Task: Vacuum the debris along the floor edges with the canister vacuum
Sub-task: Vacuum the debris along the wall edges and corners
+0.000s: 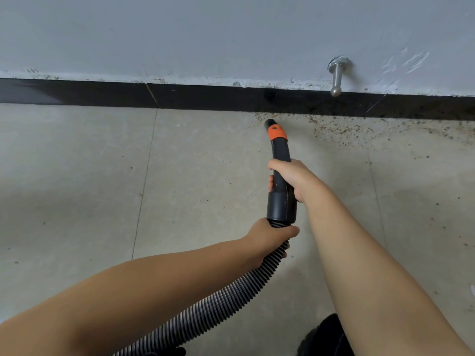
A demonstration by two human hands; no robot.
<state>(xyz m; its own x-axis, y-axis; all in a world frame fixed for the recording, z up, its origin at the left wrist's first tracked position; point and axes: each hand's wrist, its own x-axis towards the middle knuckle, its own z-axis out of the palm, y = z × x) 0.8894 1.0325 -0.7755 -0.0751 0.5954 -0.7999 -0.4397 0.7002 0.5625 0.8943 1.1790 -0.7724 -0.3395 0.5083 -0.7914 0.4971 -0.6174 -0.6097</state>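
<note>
My right hand (293,178) grips the black handle tube of the vacuum nozzle (279,147), which has an orange collar (277,132) near its tip. The tip points at the floor just short of the black baseboard (205,96). My left hand (270,237) holds the ribbed hose (221,301) right below the black cuff. Brown crumbs of debris (341,129) lie scattered along the baseboard, mostly to the right of the nozzle tip. The canister itself is out of view.
A metal door stop (337,78) sticks out of the grey wall above the baseboard, right of the nozzle. The floor is pale tiles (77,176) with grout lines. A dark shoe (326,337) shows at the bottom edge.
</note>
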